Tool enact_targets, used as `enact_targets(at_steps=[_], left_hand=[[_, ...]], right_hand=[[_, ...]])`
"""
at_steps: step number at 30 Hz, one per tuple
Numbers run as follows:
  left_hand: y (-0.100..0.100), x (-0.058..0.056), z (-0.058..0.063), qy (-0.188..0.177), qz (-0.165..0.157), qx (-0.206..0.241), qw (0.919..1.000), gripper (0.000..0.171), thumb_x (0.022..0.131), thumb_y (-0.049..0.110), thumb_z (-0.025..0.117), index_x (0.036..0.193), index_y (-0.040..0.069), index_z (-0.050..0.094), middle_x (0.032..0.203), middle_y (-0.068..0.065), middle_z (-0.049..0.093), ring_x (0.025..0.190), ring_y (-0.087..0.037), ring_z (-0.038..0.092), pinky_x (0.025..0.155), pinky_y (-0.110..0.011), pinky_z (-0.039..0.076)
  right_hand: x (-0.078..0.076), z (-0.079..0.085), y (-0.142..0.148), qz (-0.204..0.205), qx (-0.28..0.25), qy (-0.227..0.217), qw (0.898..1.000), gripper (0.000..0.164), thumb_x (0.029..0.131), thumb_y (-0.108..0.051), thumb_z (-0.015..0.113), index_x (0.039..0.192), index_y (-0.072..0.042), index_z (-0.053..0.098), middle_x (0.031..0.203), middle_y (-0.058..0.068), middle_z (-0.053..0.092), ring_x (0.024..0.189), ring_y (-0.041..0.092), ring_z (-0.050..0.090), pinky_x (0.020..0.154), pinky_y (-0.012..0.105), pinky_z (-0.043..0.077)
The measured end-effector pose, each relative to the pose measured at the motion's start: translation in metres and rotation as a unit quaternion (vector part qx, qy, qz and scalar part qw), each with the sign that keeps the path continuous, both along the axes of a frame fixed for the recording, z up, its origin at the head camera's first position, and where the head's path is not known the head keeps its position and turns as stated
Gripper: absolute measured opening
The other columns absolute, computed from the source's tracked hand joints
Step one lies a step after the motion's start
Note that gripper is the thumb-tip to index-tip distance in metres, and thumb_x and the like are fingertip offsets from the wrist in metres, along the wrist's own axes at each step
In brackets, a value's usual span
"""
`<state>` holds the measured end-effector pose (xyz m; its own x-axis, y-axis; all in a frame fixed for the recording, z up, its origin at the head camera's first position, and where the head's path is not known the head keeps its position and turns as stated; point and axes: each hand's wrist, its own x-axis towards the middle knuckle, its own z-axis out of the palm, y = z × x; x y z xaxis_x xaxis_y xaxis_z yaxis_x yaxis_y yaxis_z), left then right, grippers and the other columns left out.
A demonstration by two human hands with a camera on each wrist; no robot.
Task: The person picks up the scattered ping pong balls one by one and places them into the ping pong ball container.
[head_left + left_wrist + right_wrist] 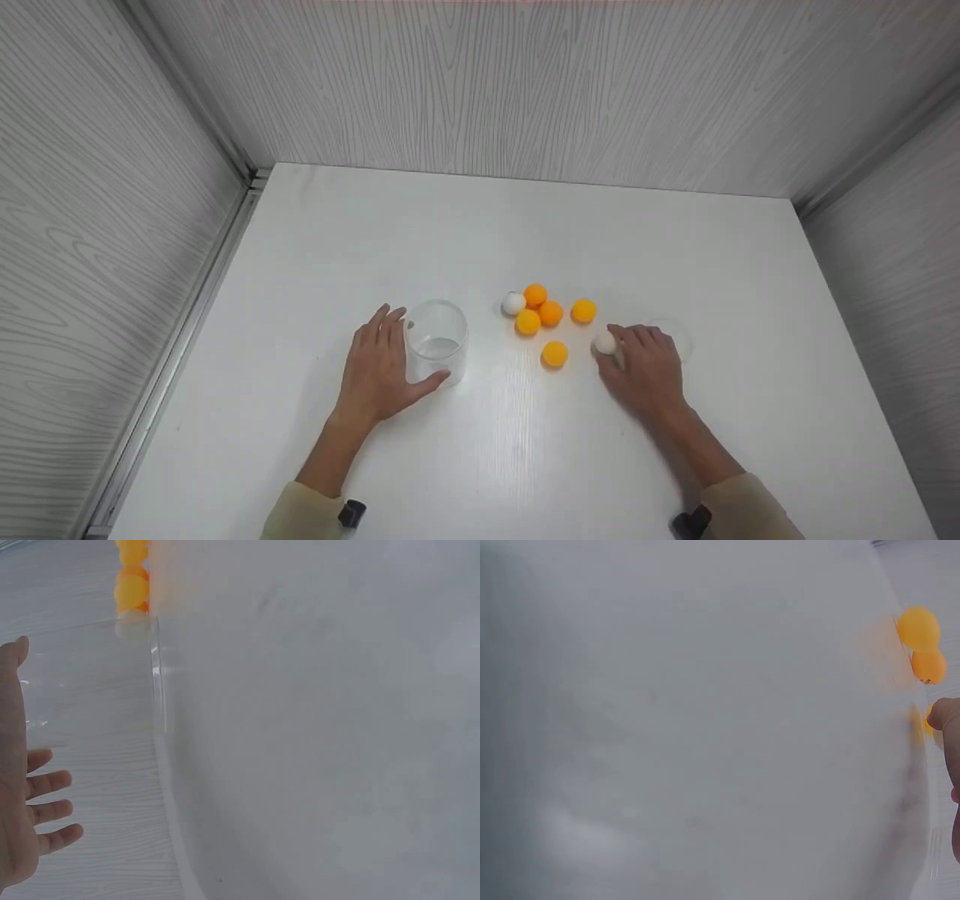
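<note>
A clear cylindrical jar [437, 349] stands upright on the table. My left hand [375, 367] is beside its left side, fingers fairly straight and the thumb spread across the near side; in the left wrist view the fingers [56, 810] point along the jar. My right hand [645, 367] pinches a white ball [605, 343] between thumb and fingers, low over the table. Between the hands lie several orange balls [550, 313] and a second white ball [514, 303], most of them clustered. In the right wrist view my thumb [943, 714] partly covers the balls behind it.
A clear round disc [679, 337], like a lid, lies just behind my right hand, partly hidden by it. The white table [480, 465] is bordered by grey wood-grain panels [480, 90] at the back and both sides.
</note>
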<state>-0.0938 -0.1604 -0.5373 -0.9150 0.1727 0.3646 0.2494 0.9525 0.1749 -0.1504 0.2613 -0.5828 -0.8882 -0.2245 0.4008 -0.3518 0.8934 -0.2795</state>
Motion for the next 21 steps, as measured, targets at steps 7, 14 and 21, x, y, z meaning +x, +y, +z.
enact_targets(at_steps=[7,14,21], left_hand=[[0.0,-0.001,0.0,-0.002,0.001,0.001,1.0,0.104,0.079,0.074,0.072,0.14,-0.009,0.053,0.146,-0.022,0.061,0.145,-0.04,0.052,0.116,-0.053,0.048],[0.0,-0.001,0.0,-0.003,-0.001,0.005,1.0,0.105,0.079,0.075,0.071,0.14,-0.009,0.053,0.146,-0.022,0.061,0.145,-0.041,0.051,0.119,-0.055,0.045],[0.0,0.0,0.001,-0.013,0.003,0.005,0.9999,0.105,0.08,0.075,0.07,0.141,-0.008,0.052,0.147,-0.022,0.059,0.147,-0.041,0.049,0.119,-0.055,0.045]], right_hand=[[-0.004,0.006,-0.001,0.009,0.029,0.033,0.999,0.046,0.092,-0.038,0.077,0.128,-0.01,0.071,0.112,0.012,0.076,0.105,0.033,0.066,0.095,0.049,0.055],[-0.006,0.015,-0.002,0.029,0.021,0.074,0.997,0.048,0.085,-0.031,0.085,0.126,-0.01,0.072,0.106,0.013,0.074,0.101,0.034,0.066,0.091,0.049,0.056],[-0.007,0.026,-0.007,0.046,0.008,0.09,0.995,0.049,0.082,-0.025,0.088,0.126,-0.011,0.072,0.106,0.014,0.074,0.101,0.036,0.066,0.091,0.049,0.057]])
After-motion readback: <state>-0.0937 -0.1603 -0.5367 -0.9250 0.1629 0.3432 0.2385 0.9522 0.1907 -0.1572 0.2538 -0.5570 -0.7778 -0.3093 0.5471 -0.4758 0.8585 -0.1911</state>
